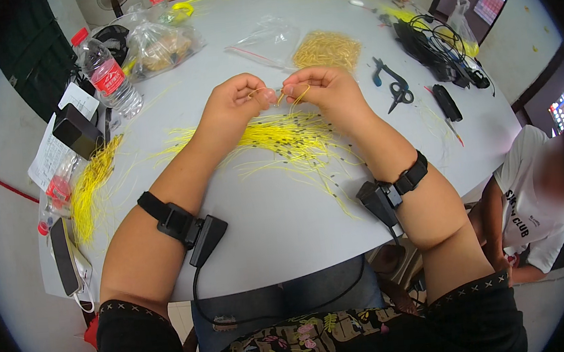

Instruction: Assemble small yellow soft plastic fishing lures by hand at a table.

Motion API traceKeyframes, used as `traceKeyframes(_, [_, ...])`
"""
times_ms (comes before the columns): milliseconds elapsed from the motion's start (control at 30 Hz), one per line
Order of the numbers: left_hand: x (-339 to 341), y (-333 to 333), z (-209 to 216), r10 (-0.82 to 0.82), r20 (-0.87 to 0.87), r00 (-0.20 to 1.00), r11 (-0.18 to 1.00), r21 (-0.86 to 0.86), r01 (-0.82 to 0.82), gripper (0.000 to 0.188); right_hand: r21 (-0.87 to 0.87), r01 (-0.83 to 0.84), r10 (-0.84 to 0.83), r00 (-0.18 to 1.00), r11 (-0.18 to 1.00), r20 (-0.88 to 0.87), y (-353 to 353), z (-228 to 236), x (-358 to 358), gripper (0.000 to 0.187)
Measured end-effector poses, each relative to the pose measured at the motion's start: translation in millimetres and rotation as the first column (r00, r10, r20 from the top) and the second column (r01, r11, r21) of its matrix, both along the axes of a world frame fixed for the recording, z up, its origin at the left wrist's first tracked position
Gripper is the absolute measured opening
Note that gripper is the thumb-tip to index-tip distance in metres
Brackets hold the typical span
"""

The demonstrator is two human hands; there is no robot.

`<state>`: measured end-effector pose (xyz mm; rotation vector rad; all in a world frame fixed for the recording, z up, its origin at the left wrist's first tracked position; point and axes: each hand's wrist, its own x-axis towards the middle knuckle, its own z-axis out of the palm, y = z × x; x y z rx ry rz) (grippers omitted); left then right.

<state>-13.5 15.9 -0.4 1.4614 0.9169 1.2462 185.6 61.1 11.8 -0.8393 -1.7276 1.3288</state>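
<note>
My left hand (239, 102) and my right hand (328, 91) meet above the middle of the table, fingertips almost touching. Both are closed in a pinch on a thin yellow cord (299, 98), which loops out by the right fingers. Between the fingertips shows a small gold-coloured piece (280, 96), too small to make out fully. Just below the hands lies a loose bundle of yellow cords (292, 138) with small dark bits along them. Beyond my right hand is a heap of small gold-coloured metal pieces (327, 50), beside a clear plastic bag (267, 42).
Scissors (399, 92) and a black tool (446, 102) lie at right, near tangled black cables (435, 48). At left stand a water bottle (107, 74), a black box (77, 130) and another yellow bundle (92, 192). A person (532, 201) sits at right; others work across the table.
</note>
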Motion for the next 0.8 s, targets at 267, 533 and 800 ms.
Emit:
traceKeyframes(267, [-2.8, -2.5, 4.4, 0.018, 0.204, 0.979, 0.985, -0.172, 0.018, 0.017, -0.008, 0.020, -0.020, 1.000, 1.000, -0.019, 4.7, -4.0, 2.5, 0.017])
traceKeyframes(533, [-5.9, -3.2, 5.4, -0.122, 0.475, 0.872, 0.968, -0.136, 0.210, 0.022, -0.085, -0.011, 0.004, 0.997, 0.996, -0.075, -3.5, -0.6, -3.2, 0.016])
traceKeyframes(800, [-6.2, -3.9, 6.3, -0.103, 0.520, 0.848, 0.971, -0.132, 0.198, 0.026, -0.131, -0.066, 0.053, 0.993, 0.989, -0.105, -6.6, 1.9, -3.3, 0.016])
